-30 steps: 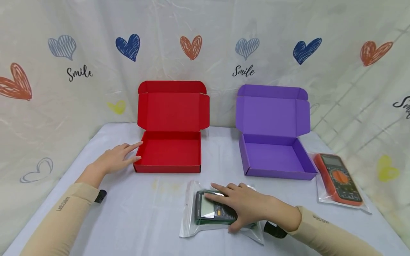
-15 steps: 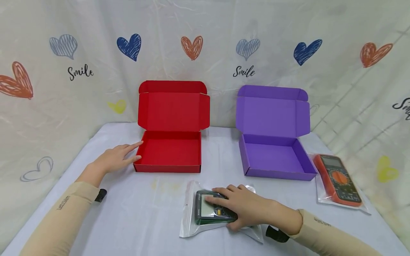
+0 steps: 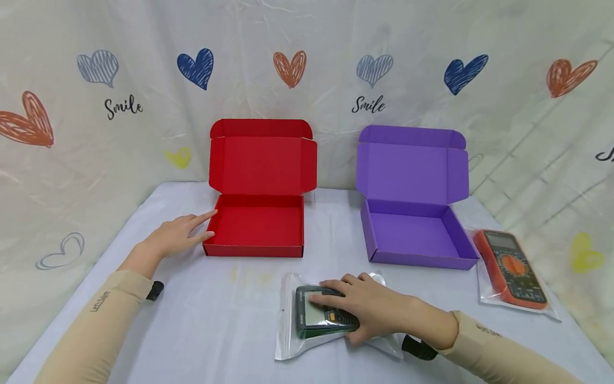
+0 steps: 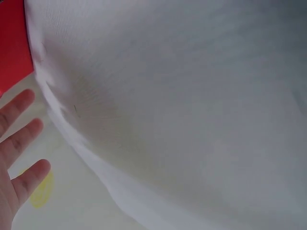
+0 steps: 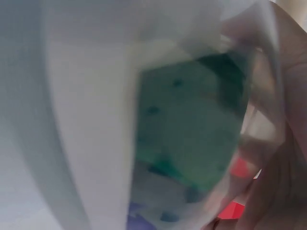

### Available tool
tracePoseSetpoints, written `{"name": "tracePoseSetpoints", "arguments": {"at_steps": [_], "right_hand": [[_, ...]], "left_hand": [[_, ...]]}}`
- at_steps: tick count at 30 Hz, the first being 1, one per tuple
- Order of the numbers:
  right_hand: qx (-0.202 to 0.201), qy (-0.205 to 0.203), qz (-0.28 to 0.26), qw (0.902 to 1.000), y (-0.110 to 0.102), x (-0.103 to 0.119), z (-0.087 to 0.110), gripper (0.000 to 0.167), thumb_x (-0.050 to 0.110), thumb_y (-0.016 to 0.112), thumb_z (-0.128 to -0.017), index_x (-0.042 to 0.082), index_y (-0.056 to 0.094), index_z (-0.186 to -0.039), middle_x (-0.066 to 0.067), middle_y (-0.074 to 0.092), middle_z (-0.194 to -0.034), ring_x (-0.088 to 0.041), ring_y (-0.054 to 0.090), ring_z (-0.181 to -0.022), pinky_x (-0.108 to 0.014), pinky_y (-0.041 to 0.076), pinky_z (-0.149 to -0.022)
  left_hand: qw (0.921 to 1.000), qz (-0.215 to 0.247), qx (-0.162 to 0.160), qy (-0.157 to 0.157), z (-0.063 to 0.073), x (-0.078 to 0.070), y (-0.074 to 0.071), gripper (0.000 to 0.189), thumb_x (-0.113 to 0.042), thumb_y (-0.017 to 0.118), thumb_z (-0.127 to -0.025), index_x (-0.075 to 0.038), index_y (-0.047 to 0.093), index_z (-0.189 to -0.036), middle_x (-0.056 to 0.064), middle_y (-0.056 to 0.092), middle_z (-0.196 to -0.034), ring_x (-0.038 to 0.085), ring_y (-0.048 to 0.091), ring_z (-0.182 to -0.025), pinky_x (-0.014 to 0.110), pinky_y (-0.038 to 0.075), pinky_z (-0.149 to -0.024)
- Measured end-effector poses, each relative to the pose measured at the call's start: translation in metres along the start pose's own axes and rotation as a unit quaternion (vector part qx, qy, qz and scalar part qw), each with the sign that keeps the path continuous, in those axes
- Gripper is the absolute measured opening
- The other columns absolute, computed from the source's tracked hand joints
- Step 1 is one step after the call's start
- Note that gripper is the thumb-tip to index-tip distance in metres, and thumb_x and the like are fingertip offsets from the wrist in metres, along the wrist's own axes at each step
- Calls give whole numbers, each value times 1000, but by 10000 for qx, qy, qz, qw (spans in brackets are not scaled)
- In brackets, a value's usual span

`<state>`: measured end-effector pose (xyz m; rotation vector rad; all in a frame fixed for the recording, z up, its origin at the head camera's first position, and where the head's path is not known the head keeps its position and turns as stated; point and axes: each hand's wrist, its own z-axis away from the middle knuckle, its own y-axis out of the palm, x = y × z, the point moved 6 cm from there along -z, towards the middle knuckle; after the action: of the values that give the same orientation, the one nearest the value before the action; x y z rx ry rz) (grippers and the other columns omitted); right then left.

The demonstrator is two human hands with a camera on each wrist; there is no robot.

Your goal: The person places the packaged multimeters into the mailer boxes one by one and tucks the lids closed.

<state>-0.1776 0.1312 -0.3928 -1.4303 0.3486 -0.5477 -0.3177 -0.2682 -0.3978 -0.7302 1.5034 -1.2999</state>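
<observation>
In the head view my right hand grips a green-edged multimeter in a clear plastic bag near the front of the table. Its palm and fingers cover the meter's right part; the display shows on the left. The right wrist view has the meter's green body close up through the bag, with thumb and fingers round it. My left hand reaches to the left side of an open red box, its fingers spread and fingertips right at the wall. Spread fingers also show in the left wrist view.
To the right stands an open purple box, its lid raised. Beside it lies an orange multimeter in a clear bag, near the table's right edge. A white cloth covers the table; a heart-printed curtain hangs behind.
My right thumb and index finger have drawn slightly closer round the bagged meter, and the bright glare on its display has faded. My left hand stays at the red box.
</observation>
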Motion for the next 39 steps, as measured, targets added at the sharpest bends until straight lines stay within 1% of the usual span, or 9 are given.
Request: {"name": "tracePoseSetpoints", "arguments": {"at_steps": [5, 10, 18, 22, 26, 31, 39], "right_hand": [[-160, -100, 109, 9998, -3, 2, -1, 92, 41, 81, -77, 38, 37, -159, 1, 48, -151, -19, 53, -116, -41, 48, -84], [-303, -92, 182, 9993, -12, 2, -3, 93, 41, 81, -76, 38, 36, -159, 1, 48, -151, -20, 54, -116, -40, 47, -84], [-807, -98, 384, 9959, -46, -3, -10, 93, 36, 81, -74, 34, 40, -158, -1, 49, -151, -23, 55, -117, -41, 48, -84], [-969, -166, 425, 9942, -62, -7, -16, 92, 34, 81, -75, 33, 40, -158, -2, 49, -151, -25, 56, -117, -44, 49, -83], [-1055, -191, 446, 9932, -74, -10, -22, 91, 36, 80, -76, 32, 40, -158, -3, 48, -151, -26, 55, -119, -44, 49, -84], [-1082, -177, 388, 9932, -84, -12, -30, 90, 35, 79, -77, 31, 40, -158, -4, 48, -151, -27, 54, -120, -45, 49, -85], [-1040, -149, 320, 9940, -89, -15, -41, 88, 33, 78, -78, 30, 42, -158, -5, 48, -152, -26, 55, -118, -45, 50, -84]], "left_hand": [[10000, 21, -1, 17, 0, 1, 1, 74, -59, 50, -103, -21, 30, -163, 26, 48, -148, 48, 45, -133, 72, 38, -103], [10000, -4, 0, 15, 1, 2, 1, 74, -60, 49, -103, -21, 30, -163, 26, 49, -148, 48, 46, -133, 71, 39, -102], [10000, -9, 10, 5, 0, -1, 0, 72, -56, 51, -103, -21, 30, -163, 26, 48, -149, 49, 46, -133, 71, 40, -101], [10000, -28, 6, -6, -1, 0, 1, 72, -56, 51, -103, -21, 30, -163, 26, 48, -150, 49, 45, -134, 72, 38, -102], [10000, -50, -17, 19, -1, 1, 1, 73, -59, 49, -103, -21, 30, -163, 26, 48, -149, 49, 46, -134, 72, 38, -103], [10000, -56, -15, 13, -1, 1, 1, 74, -60, 48, -103, -21, 30, -163, 27, 47, -150, 50, 45, -134, 72, 39, -102], [10000, -21, -45, 24, 0, 0, 0, 73, -58, 50, -103, -20, 31, -163, 27, 48, -150, 50, 45, -135, 71, 39, -103]]}}
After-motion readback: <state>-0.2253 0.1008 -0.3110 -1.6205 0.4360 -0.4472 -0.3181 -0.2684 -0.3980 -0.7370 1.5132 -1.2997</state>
